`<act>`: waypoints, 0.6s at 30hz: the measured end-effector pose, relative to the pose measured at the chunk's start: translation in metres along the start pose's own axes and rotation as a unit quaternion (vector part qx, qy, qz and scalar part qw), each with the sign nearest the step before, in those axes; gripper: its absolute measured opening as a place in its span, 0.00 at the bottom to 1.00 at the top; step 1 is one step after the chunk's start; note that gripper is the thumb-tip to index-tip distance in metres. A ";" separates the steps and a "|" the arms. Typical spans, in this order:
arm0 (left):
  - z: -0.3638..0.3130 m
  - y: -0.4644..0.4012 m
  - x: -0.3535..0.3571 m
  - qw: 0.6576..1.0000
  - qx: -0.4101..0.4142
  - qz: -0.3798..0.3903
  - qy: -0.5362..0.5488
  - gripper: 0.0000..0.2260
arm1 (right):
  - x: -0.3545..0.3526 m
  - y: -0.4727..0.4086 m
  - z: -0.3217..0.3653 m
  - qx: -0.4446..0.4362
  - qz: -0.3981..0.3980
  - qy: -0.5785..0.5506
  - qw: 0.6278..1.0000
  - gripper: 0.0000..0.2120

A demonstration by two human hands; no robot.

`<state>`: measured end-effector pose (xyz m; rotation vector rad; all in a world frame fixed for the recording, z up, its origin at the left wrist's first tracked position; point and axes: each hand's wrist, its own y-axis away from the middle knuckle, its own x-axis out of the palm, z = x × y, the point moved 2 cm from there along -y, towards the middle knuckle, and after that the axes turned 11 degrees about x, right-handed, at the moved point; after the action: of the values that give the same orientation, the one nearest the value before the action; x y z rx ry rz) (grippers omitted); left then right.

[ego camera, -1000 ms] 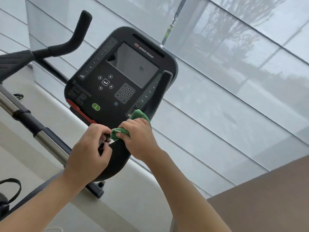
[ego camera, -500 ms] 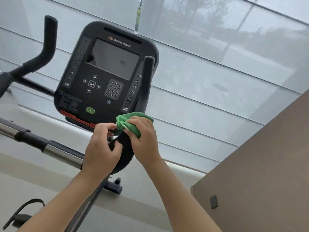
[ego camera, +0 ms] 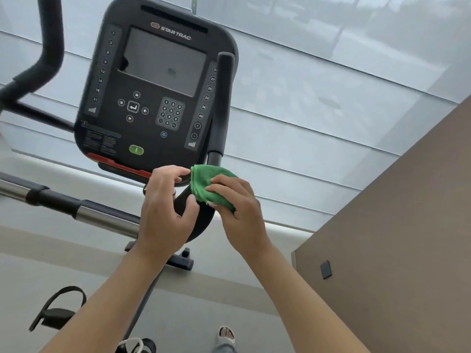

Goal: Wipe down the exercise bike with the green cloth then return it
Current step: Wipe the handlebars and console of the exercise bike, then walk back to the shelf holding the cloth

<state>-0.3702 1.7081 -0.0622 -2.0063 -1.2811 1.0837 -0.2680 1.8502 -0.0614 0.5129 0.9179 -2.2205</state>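
Against pale window blinds (ego camera: 331, 103), right hand (ego camera: 239, 207) clamps soft, bunched green microfibre cloth (ego camera: 207, 184) on black curved handlebar (ego camera: 201, 220); left hand (ego camera: 165, 212) hovers loosely curled, holding nothing.

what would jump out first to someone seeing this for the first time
The green cloth at centre, gripped by the right hand against the bike's curved black handlebar. Just left, the left hand curls at the same bar. Above them looms the black Star Trac console.

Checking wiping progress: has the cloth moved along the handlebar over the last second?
Yes. The cloth, gripped by the right hand, slid slightly up the handlebar, toward the console.
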 end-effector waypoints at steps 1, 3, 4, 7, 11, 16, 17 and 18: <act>-0.001 0.000 0.000 1.000 0.013 0.014 -0.003 0.17 | -0.005 0.005 -0.003 -0.003 0.008 -0.007 1.000 0.13; -0.001 -0.001 0.001 0.999 0.024 0.042 -0.011 0.17 | -0.016 0.009 -0.012 -0.007 0.031 -0.017 0.999 0.13; -0.001 -0.001 0.001 0.998 0.023 0.054 -0.019 0.17 | -0.022 0.008 -0.018 -0.003 0.042 -0.018 0.999 0.13; 0.000 0.000 0.003 0.996 0.014 0.077 -0.051 0.17 | -0.034 0.003 -0.029 0.034 0.055 -0.029 0.997 0.14; 0.000 -0.001 0.005 0.996 0.002 0.072 -0.060 0.17 | -0.039 -0.011 -0.024 0.025 0.047 -0.083 0.995 0.13; -0.008 -0.005 0.007 0.997 -0.034 0.040 -0.057 0.23 | -0.027 -0.038 -0.001 -0.059 0.128 -0.131 0.981 0.14; -0.011 -0.005 0.007 0.998 -0.049 0.023 -0.041 0.24 | -0.023 -0.041 0.003 -0.074 0.153 -0.143 0.975 0.15; -0.015 -0.004 0.006 0.997 -0.067 -0.003 -0.025 0.26 | -0.019 -0.043 0.007 -0.092 0.176 -0.154 0.968 0.15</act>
<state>-0.3582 1.7150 -0.0528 -2.0833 -1.4183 1.0763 -0.2858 1.8759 -0.0260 0.2143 0.7874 -1.8082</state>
